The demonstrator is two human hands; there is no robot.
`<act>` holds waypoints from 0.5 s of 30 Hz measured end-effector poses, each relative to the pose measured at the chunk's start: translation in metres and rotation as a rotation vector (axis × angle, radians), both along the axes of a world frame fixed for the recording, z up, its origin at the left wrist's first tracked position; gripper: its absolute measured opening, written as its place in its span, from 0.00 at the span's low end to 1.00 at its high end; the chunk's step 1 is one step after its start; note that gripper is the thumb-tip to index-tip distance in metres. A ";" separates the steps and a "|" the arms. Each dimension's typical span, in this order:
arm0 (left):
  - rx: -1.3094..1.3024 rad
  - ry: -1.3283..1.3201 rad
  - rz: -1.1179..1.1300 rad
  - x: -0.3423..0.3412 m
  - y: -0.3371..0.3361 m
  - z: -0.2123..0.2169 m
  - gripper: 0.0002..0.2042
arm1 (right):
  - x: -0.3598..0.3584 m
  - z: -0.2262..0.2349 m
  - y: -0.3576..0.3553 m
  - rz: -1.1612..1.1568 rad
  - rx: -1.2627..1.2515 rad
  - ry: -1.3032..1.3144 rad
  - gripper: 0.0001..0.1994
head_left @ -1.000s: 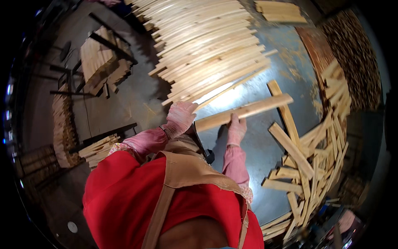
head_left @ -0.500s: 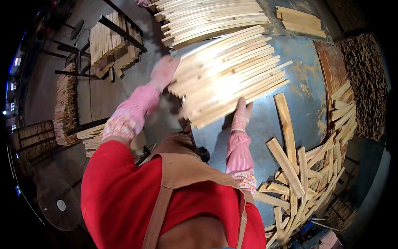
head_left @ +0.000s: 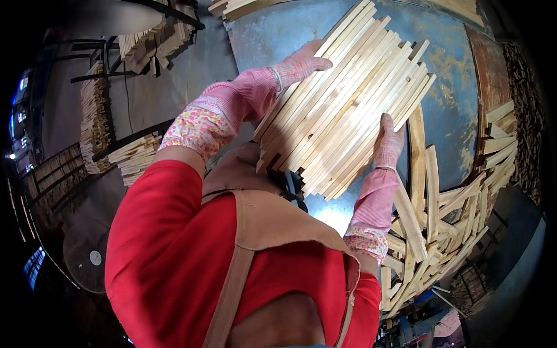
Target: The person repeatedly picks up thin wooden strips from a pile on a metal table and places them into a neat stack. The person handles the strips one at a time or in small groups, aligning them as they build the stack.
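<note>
A row of thin pale wooden strips (head_left: pixel 348 107) lies side by side between my hands, slanting from lower left to upper right, with uneven ends. At its upper left edge my gloved left hand (head_left: pixel 303 62) is closed on the strips, thumb lying over the outer one. My gloved right hand (head_left: pixel 389 141) grips the opposite edge, its thumb up against the side strip. The fingers beneath the wood are hidden. Under the strips is a worn blue-grey metal tabletop (head_left: pixel 444 110); I cannot tell whether the strips touch it.
Loose wooden pieces (head_left: pixel 432 203) lie in a tangled heap at the right, close to my right forearm. More strips (head_left: pixel 249 8) sit at the table's far edge. Stacked wood (head_left: pixel 93 122) and a dark metal frame (head_left: pixel 107 75) stand on the left, with a round fan (head_left: pixel 93 258) below.
The bundle of strips has turned to a steeper slant and shifted right. Both hands moved right with it, and the left hand now lies against its upper left edge.
</note>
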State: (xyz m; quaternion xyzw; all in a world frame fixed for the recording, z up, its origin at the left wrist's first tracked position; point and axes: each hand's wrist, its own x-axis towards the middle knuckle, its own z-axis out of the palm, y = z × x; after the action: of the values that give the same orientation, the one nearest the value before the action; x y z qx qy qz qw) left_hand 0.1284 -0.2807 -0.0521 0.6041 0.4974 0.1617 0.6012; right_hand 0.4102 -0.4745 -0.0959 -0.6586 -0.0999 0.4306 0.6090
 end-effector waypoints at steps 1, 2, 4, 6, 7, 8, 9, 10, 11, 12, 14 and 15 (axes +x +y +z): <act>-0.032 -0.002 0.002 -0.003 -0.007 0.006 0.43 | 0.002 0.003 -0.008 -0.004 0.024 0.074 0.39; -0.056 -0.020 0.003 -0.004 -0.009 0.008 0.42 | 0.006 0.010 -0.012 -0.010 0.055 0.132 0.40; -0.059 -0.116 0.062 -0.012 -0.012 -0.004 0.41 | 0.002 0.018 -0.017 -0.015 0.046 0.130 0.37; -0.065 -0.230 0.071 -0.013 -0.013 0.016 0.40 | 0.002 0.039 -0.026 -0.038 0.092 0.111 0.36; -0.105 -0.278 0.065 -0.010 -0.008 0.024 0.39 | 0.001 0.057 -0.029 -0.047 0.129 0.051 0.34; -0.044 -0.339 0.014 -0.004 0.003 0.046 0.40 | -0.001 0.085 -0.021 -0.070 0.184 0.000 0.33; 0.017 -0.398 -0.037 0.004 0.015 0.075 0.40 | -0.002 0.115 -0.013 -0.093 0.239 -0.049 0.32; 0.080 -0.462 -0.092 0.012 0.025 0.102 0.40 | -0.001 0.141 -0.009 -0.118 0.296 -0.104 0.31; 0.146 -0.540 -0.119 0.021 0.043 0.123 0.40 | 0.010 0.161 -0.006 -0.136 0.301 -0.251 0.26; 0.214 -0.610 -0.139 0.028 0.059 0.146 0.39 | 0.012 0.188 0.003 -0.147 0.306 -0.391 0.22; 0.316 -0.741 -0.192 0.034 0.080 0.197 0.39 | 0.000 0.252 0.015 -0.243 0.451 -0.636 0.20; 0.361 -0.784 -0.203 0.027 0.085 0.225 0.40 | -0.009 0.277 0.021 -0.239 0.457 -0.691 0.20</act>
State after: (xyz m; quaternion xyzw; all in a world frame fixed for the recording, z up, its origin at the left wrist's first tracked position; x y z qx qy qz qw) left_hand 0.1549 -0.1956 0.1730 0.6382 0.1338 0.4029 0.6422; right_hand 0.4014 -0.4530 0.1808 -0.6192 -0.3138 0.0779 0.7156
